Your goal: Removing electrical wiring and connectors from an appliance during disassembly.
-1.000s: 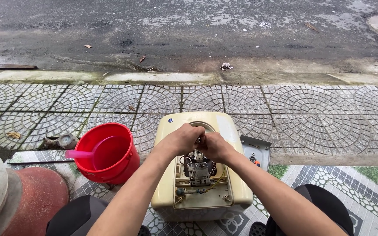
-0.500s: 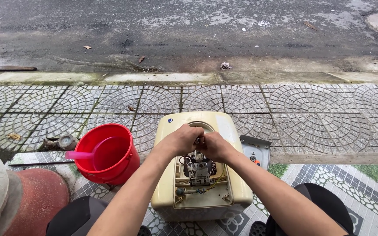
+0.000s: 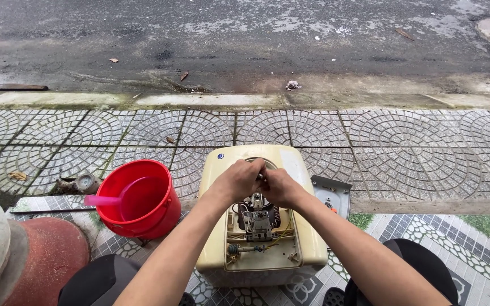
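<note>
Looking down from a head camera, a person's two bare arms reach forward over a cream-coloured appliance casing (image 3: 282,170) that lies on patterned paving tiles (image 3: 404,141), its cover off and its wiring and metal parts (image 3: 258,218) exposed. The left hand (image 3: 238,180) and the right hand (image 3: 279,186) meet, touching each other, above the upper part of the opened cavity. Both hands are curled closed around something small between them; what they grip is hidden by the fingers and cannot be made out. Just left of the casing stands a red plastic bucket (image 3: 157,218) with a pink scoop (image 3: 114,198) resting inside it, handle pointing left. Beside the casing on the right lies a flat grey panel (image 3: 336,192). A rounded red and pale post (image 3: 24,255) fills the lower left corner. Beyond the tiles run a kerb (image 3: 199,101) and a wet asphalt road (image 3: 245,39).
</note>
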